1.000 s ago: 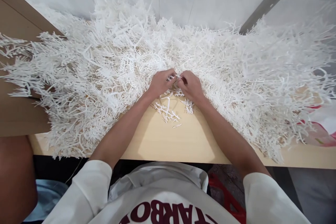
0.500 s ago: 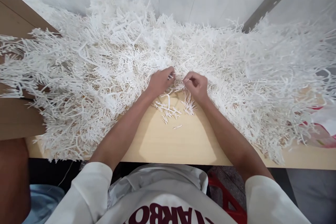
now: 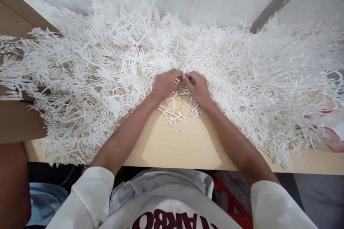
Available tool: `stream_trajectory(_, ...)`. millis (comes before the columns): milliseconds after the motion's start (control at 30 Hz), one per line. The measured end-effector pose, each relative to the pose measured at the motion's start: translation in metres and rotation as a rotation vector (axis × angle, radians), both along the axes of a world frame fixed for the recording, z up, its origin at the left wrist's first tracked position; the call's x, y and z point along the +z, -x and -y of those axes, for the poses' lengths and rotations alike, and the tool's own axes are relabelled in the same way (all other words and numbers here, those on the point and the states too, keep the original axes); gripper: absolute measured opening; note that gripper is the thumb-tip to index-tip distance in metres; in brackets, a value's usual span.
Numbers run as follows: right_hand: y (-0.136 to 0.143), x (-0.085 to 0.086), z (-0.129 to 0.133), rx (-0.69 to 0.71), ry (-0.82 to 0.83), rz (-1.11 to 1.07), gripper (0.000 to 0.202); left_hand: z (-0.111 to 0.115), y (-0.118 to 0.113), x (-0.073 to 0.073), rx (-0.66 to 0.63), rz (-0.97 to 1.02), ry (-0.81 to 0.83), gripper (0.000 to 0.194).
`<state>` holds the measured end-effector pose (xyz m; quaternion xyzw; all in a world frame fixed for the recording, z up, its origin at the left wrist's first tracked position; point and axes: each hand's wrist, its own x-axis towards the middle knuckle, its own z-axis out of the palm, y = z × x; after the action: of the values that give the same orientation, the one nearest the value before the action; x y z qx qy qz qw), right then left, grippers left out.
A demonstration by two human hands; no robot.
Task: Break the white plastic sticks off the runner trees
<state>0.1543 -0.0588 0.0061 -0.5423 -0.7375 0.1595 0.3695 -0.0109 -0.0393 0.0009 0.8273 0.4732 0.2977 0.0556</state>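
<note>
Hand, left [image 3: 168, 81]: fingers curled, thumb and forefinger drawn nearly closed on a thin white branching sprig [image 3: 177, 79], partly hidden. Hand, right [image 3: 197, 85]: fingers bent, a rounded gap behind the thumb, tips against the left fingertips; whether they grip anything cannot be told. Pile, large, of white twig-like plastic-looking branches [image 3: 129, 61]: behind and to both sides of the hands. Pieces, loose: one forked white branch [image 3: 174, 109] and one bristly white tuft [image 3: 194, 109], on the pale wood-toned tabletop [image 3: 182, 150] just below the hands.
</note>
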Motion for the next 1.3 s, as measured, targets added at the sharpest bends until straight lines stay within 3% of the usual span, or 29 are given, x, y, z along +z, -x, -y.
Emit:
stream_trajectory(133,-0.001,-0.002,-0.001,0.040,-0.025,0.016,0.053,0.000,0.000,-0.001,0.006,-0.005,-0.004,0.021)
stream_trajectory(400,0.000,0.000,0.004,0.103,-0.188,0.004,0.028,-0.001,0.001,-0.002,-0.039,0.019,0.119,0.019)
stream_trajectory(533,-0.001,-0.002,0.009,0.219,-0.255,0.033,0.028,-0.004,0.004,0.001,0.105,0.123,0.114,0.034)
stream_trajectory(600,-0.002,-0.003,0.008,0.095,-0.256,-0.069,0.029,-0.003,0.003,0.003,0.115,0.104,0.084,0.037)
stream_trajectory(700,-0.006,-0.003,0.001,-0.211,-0.233,-0.279,0.026,0.001,0.000,0.005,0.011,0.039,0.104,0.035)
stream_trajectory(767,-0.007,-0.003,-0.002,-0.250,-0.234,-0.310,0.028,0.003,-0.001,0.006,-0.033,0.079,0.148,0.037)
stream_trajectory(1000,-0.001,0.000,0.002,0.014,-0.176,-0.122,0.035,0.002,0.003,0.004,-0.075,0.165,0.203,0.040)
stream_trajectory(1300,-0.001,-0.002,0.001,0.053,-0.069,-0.057,0.049,0.002,0.003,0.002,-0.120,0.223,0.078,0.040)
